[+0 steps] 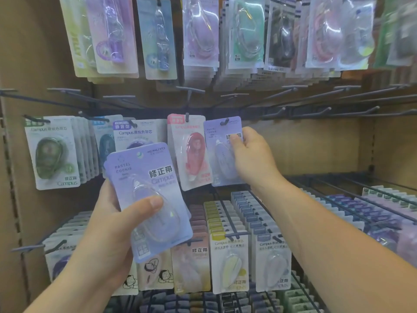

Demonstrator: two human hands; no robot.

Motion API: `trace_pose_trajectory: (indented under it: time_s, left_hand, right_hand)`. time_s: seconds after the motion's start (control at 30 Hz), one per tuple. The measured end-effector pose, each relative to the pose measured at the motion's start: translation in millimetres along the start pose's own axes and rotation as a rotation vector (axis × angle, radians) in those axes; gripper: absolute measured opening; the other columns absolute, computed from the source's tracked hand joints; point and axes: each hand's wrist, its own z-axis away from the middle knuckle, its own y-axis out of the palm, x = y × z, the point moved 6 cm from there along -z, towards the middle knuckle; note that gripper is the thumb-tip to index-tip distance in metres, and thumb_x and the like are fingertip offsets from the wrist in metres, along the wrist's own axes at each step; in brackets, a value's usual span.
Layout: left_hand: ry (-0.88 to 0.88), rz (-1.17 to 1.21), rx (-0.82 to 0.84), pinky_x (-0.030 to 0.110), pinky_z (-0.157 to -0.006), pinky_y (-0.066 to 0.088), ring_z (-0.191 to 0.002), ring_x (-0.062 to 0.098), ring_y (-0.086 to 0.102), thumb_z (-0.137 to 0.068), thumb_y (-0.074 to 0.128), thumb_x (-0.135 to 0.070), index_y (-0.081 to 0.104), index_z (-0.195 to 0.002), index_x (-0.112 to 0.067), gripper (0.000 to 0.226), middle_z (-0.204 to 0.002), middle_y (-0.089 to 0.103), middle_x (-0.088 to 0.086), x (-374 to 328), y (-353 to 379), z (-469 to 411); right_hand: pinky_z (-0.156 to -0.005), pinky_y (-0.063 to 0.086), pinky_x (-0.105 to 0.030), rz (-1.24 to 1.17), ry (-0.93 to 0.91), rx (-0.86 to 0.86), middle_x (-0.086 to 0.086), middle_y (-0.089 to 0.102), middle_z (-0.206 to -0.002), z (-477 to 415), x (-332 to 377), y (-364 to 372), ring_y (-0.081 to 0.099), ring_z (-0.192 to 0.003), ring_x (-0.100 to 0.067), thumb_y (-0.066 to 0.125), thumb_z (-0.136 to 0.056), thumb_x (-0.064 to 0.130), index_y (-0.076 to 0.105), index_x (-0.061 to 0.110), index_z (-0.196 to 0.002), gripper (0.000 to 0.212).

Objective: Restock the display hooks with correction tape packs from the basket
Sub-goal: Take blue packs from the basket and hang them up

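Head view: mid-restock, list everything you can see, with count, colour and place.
lilac stack: several packs, lilac, lower left, held
lilac pack: one, lilac, on a middle-row hook tip
pink pack: one in front, pink-red, hook left of it
green packs: several, green, middle row, far left
upper packs: many, mixed pastels, top row
lower packs: many, mixed, bottom rows
bare hooks: several, dark, middle row right
left grip: one hand, holds the lilac stack
right grip: one hand, pinches the lilac pack
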Motion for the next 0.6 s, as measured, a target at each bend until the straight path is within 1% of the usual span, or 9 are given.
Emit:
trace_pose_trajectory:
  time_s: [0.1, 0.13, 0.2, 0.23, 0.3, 0.33, 0.43, 0.5, 0.6]
  left_hand:
    - [-0.008, -0.005, -0.004, 0.045, -0.061, 0.063, -0.084, 0.04, 0.077, -0.07, 0.068, -0.011, 0.057, -0.145, -0.024, 0.077, -0.116, 0.075, 0.018, -1.3, 1.3, 2.4]
    - [-0.011, -0.012, -0.009, 0.046, -0.063, 0.063, -0.088, 0.041, 0.077, -0.07, 0.068, -0.012, 0.057, -0.144, -0.026, 0.077, -0.118, 0.075, 0.017, -0.8, 0.8, 3.0]
    - [-0.018, -0.026, -0.025, 0.047, -0.069, 0.064, -0.097, 0.04, 0.075, -0.069, 0.07, -0.014, 0.059, -0.142, -0.03, 0.075, -0.122, 0.074, 0.016, 0.4, -1.7, 4.3]
    - [-0.022, -0.025, -0.033, 0.046, -0.069, 0.064, -0.097, 0.038, 0.075, -0.069, 0.071, -0.015, 0.06, -0.14, -0.03, 0.073, -0.123, 0.074, 0.015, 1.0, -3.0, 4.6]
    - [-0.032, -0.025, -0.031, 0.044, -0.069, 0.064, -0.095, 0.036, 0.076, -0.068, 0.072, -0.015, 0.061, -0.138, -0.029, 0.072, -0.122, 0.074, 0.015, 0.9, -3.5, 5.5]
    - [-0.033, -0.03, -0.026, 0.045, -0.069, 0.064, -0.096, 0.037, 0.075, -0.067, 0.076, -0.015, 0.061, -0.139, -0.029, 0.075, -0.123, 0.073, 0.016, 0.3, -3.4, 5.7]
    - [-0.031, -0.043, -0.019, 0.047, -0.072, 0.065, -0.1, 0.04, 0.074, -0.054, 0.085, -0.028, 0.06, -0.14, -0.03, 0.09, -0.125, 0.073, 0.016, -2.6, -2.4, 4.7]
    - [-0.019, -0.044, -0.027, 0.049, -0.073, 0.065, -0.103, 0.043, 0.074, -0.053, 0.085, -0.031, 0.059, -0.142, -0.03, 0.092, -0.126, 0.072, 0.016, -4.8, -2.1, 3.7]
    - [0.007, -0.043, -0.014, 0.048, -0.071, 0.065, -0.101, 0.041, 0.075, -0.065, 0.082, -0.016, 0.06, -0.141, -0.029, 0.081, -0.124, 0.073, 0.015, -5.7, 1.9, 3.6]
  right_hand:
    - [-0.062, 0.041, -0.025, 0.028, 0.035, 0.018, 0.006, 0.063, -0.11, -14.2, -5.1, 9.1, 0.058, -0.087, -0.006, 0.041, -0.11, 0.032, 0.058, 0.022, -0.112, 0.021]
    - [-0.062, 0.041, -0.026, 0.035, 0.057, 0.026, 0.005, 0.063, -0.108, -19.2, -8.0, 12.3, 0.058, -0.086, -0.008, 0.04, -0.11, 0.032, 0.059, 0.022, -0.109, 0.022]
    - [-0.061, 0.04, -0.029, 0.044, 0.092, 0.038, 0.002, 0.063, -0.094, -27.3, -12.5, 17.3, 0.056, -0.08, -0.015, 0.041, -0.109, 0.031, 0.059, 0.02, -0.094, 0.027]
    - [-0.061, 0.038, -0.03, 0.055, 0.108, 0.045, -0.001, 0.062, -0.089, -30.6, -14.3, 18.9, 0.054, -0.078, -0.019, 0.041, -0.109, 0.031, 0.059, 0.017, -0.089, 0.03]
    - [-0.064, 0.038, -0.033, 0.071, 0.141, 0.067, -0.008, 0.066, -0.093, -35.0, -17.6, 20.8, 0.054, -0.078, -0.022, 0.042, -0.108, 0.032, 0.064, 0.01, -0.093, 0.035]
    - [-0.066, 0.04, -0.033, 0.065, 0.158, 0.087, -0.008, 0.068, -0.097, -35.3, -19.0, 21.6, 0.057, -0.08, -0.021, 0.041, -0.108, 0.034, 0.066, 0.009, -0.098, 0.037]
    - [-0.07, 0.049, -0.032, 0.06, 0.199, 0.118, 0.001, 0.068, -0.103, -29.5, -21.9, 16.9, 0.063, -0.088, -0.015, 0.042, -0.108, 0.041, 0.065, 0.017, -0.104, 0.033]
    - [-0.066, 0.048, -0.024, 0.057, 0.17, 0.063, 0.007, 0.065, -0.105, -20.9, -19.1, 3.6, 0.06, -0.088, -0.006, 0.043, -0.108, 0.041, 0.059, 0.022, -0.11, 0.025]
    - [-0.055, 0.042, -0.009, -0.027, 0.059, -0.041, 0.016, 0.059, -0.097, 3.2, -3.1, -22.1, 0.057, -0.081, 0.007, 0.046, -0.108, 0.035, 0.056, 0.025, -0.11, 0.014]
